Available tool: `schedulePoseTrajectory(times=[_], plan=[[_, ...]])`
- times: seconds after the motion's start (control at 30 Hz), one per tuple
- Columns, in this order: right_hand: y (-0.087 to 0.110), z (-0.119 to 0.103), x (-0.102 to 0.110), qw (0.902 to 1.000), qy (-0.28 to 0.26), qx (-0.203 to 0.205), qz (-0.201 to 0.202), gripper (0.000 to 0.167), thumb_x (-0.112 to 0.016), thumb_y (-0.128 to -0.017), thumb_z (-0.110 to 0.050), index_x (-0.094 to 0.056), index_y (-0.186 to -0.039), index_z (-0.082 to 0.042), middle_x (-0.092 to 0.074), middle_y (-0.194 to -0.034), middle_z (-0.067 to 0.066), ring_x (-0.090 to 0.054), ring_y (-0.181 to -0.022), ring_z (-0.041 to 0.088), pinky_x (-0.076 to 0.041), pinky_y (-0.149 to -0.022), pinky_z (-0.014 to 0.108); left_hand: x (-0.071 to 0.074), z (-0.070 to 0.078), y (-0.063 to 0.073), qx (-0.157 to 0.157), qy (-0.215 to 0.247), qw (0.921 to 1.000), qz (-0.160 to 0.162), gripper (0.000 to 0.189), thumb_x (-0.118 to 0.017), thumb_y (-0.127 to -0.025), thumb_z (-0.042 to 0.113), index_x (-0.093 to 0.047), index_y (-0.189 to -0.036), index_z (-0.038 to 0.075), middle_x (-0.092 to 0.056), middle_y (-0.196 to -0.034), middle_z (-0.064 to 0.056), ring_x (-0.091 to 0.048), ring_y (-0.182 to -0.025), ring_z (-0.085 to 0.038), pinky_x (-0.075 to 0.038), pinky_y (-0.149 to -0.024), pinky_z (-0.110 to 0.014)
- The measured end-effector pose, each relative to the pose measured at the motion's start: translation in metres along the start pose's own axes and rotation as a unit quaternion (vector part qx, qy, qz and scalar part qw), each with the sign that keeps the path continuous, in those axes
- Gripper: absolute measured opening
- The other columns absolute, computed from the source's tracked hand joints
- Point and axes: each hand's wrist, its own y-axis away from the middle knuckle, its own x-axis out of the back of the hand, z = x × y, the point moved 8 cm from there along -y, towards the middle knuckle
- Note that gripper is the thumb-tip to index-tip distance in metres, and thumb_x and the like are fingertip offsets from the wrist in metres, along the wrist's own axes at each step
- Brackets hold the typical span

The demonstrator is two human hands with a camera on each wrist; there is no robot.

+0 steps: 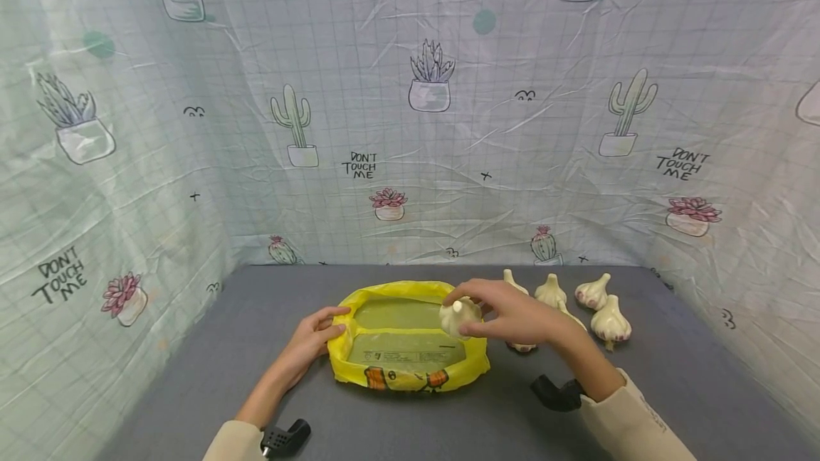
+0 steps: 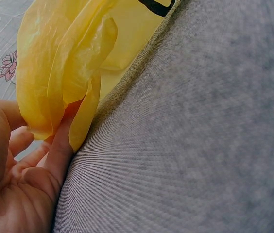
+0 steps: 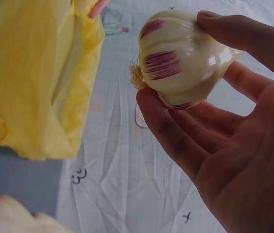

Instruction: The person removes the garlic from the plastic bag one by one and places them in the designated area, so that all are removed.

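Observation:
A yellow plastic bag lies on the table with its mouth spread wide and its rim folded outward. My left hand pinches the bag's left rim; in the left wrist view the thumb and fingers hold the thin yellow plastic. Above the bag's right side, my right hand grips a garlic bulb. Close up in the right wrist view, the bulb is white with purple streaks and has roots at one end, held between thumb and fingers.
Several more garlic bulbs lie on the grey table to the right of the bag, some partly hidden behind my right hand. A cactus-print curtain encloses the table at the back and sides.

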Motion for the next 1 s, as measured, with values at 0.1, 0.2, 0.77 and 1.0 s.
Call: schedulePoseTrajectory(times=[0.1, 0.2, 0.77, 1.0], plan=[[0.010, 0.004, 0.003, 1.0000, -0.001, 0.000, 0.004, 0.038, -0.069, -0.101, -0.034, -0.063, -0.137, -0.022, -0.065, -0.133, 0.000, -0.061, -0.106, 0.015, -0.058, -0.090, 0.035, 0.001, 0.000, 0.000, 0.001, -0.003, 1.0000, 0.004, 0.053, -0.059, -0.107, 0.022, -0.045, -0.153, 0.001, -0.055, -0.148, -0.029, -0.069, -0.112, -0.021, -0.061, -0.085, -0.032], [0.020, 0.008, 0.007, 0.9999, 0.002, 0.000, 0.013, 0.038, -0.069, -0.101, -0.034, -0.063, -0.136, -0.022, -0.066, -0.130, -0.003, -0.061, -0.101, 0.010, -0.058, -0.088, 0.033, 0.001, -0.001, 0.001, 0.002, -0.005, 1.0000, 0.003, 0.053, -0.059, -0.107, 0.024, -0.045, -0.153, 0.001, -0.054, -0.148, -0.028, -0.069, -0.113, -0.022, -0.061, -0.086, -0.032], [0.065, 0.035, 0.008, 0.9986, -0.052, -0.010, -0.005, 0.038, -0.067, -0.102, -0.025, -0.062, -0.138, -0.015, -0.065, -0.132, 0.009, -0.062, -0.100, 0.005, -0.058, -0.085, 0.029, 0.001, 0.000, 0.001, -0.001, -0.006, 1.0000, -0.002, 0.054, -0.059, -0.107, 0.024, -0.045, -0.153, 0.002, -0.054, -0.149, -0.029, -0.069, -0.112, -0.022, -0.061, -0.086, -0.033], [0.074, 0.052, 0.004, 0.9965, -0.077, -0.017, -0.027, 0.037, -0.069, -0.101, -0.022, -0.061, -0.136, -0.012, -0.065, -0.130, 0.013, -0.057, -0.077, 0.002, -0.055, -0.069, 0.027, 0.001, 0.000, 0.001, 0.000, -0.006, 1.0000, 0.000, 0.053, -0.059, -0.107, 0.024, -0.045, -0.153, 0.002, -0.054, -0.149, -0.028, -0.069, -0.113, -0.023, -0.061, -0.086, -0.033]])
